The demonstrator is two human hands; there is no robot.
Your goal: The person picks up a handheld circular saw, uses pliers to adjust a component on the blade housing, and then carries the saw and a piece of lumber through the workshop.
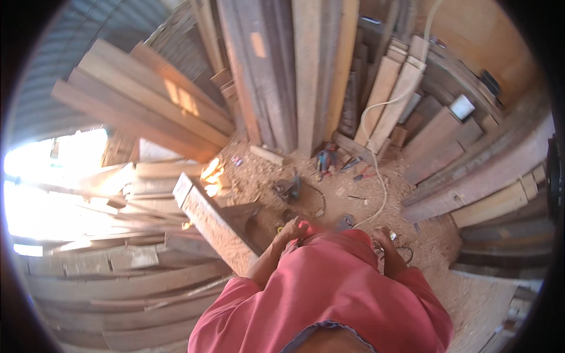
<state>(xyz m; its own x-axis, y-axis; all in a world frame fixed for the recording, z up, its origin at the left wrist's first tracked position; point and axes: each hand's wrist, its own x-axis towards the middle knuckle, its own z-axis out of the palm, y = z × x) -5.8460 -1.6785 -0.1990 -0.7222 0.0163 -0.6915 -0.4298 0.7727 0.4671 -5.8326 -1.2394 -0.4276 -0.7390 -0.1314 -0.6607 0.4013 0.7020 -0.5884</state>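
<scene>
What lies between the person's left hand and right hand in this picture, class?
In the head view, the front of the red shirt spans most of the stretch between the left hand and the right hand.

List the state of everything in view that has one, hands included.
Left hand: beside the red clothing, grip unclear
Right hand: beside a small white object, grip unclear
Dark-and-green tool: resting on the floor; on or off, can't tell
Red-handled pliers: lying on the floor
Pale cord: uncoiled, curving
Tall boards: standing on end
Floor: strewn with sawdust
</scene>
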